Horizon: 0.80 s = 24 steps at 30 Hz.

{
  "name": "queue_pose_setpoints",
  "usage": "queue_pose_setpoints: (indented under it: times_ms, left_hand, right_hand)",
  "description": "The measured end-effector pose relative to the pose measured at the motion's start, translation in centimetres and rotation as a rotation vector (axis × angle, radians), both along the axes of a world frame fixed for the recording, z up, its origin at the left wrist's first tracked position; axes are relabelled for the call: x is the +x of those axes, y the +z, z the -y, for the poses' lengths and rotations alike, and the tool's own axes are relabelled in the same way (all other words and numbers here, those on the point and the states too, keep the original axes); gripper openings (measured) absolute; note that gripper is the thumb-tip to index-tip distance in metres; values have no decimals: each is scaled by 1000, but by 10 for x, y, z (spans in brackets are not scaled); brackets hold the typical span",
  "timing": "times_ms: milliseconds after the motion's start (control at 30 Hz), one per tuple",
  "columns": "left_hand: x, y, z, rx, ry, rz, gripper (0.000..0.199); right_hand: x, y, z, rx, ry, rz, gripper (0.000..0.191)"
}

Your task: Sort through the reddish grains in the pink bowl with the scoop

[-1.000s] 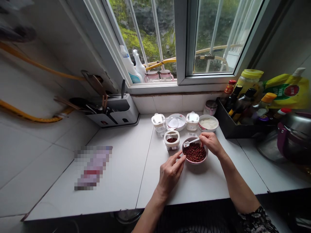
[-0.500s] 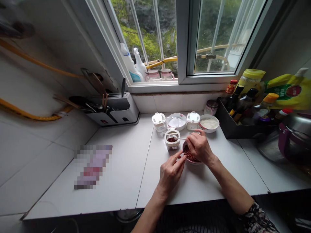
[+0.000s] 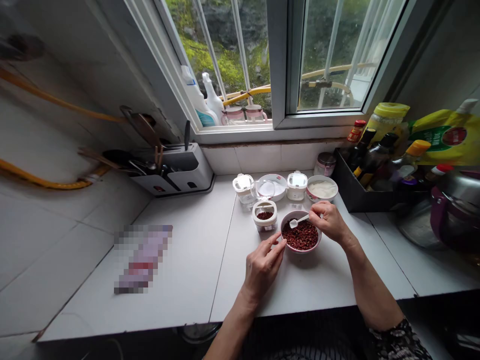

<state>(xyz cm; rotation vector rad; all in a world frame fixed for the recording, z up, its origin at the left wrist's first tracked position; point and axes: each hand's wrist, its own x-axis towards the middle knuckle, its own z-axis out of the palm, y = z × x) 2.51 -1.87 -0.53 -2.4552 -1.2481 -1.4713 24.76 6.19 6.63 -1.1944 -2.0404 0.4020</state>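
Dark red dried peppercorns (image 3: 300, 236) fill a round white ceramic bowl with a pink rim (image 3: 302, 250), which sits on the white tiled bench (image 3: 318, 285) below the window. The right hand (image 3: 330, 222) has its grip pressed together, pinching the handle of a small white plastic spoon (image 3: 299, 220), whose scoop end hangs over the peppercorns near the bowl's far left edge. The left hand (image 3: 262, 267) has a loose, open grip and holds nothing, its fingertips (image 3: 283, 243) touching the bowl's left rim. Just beside the bowl stands a short white open jar (image 3: 264, 225) holding more of the dark red peppercorns. Behind it are two small white jars with clear lids (image 3: 297, 185), a shallow white dish (image 3: 275, 192), a white bowl of pale paste (image 3: 321, 189) and a black tray of sauce bottles (image 3: 348, 200).
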Motion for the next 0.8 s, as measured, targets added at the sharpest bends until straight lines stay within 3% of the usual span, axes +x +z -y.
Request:
queue_pose_setpoints:
  times_ms: [267, 500, 800]
  left_hand:
    - [0, 1, 1, 9, 12, -8, 27]
    - [0, 2, 0, -3, 0, -3, 29]
    - [1, 2, 0, -9, 2, -6, 30]
  right_hand:
    - [-16, -8, 2, -102, 78, 93, 33]
    - [-5, -5, -2, -192, 11, 5, 33]
    - [-6, -4, -3, -122, 25, 33, 34]
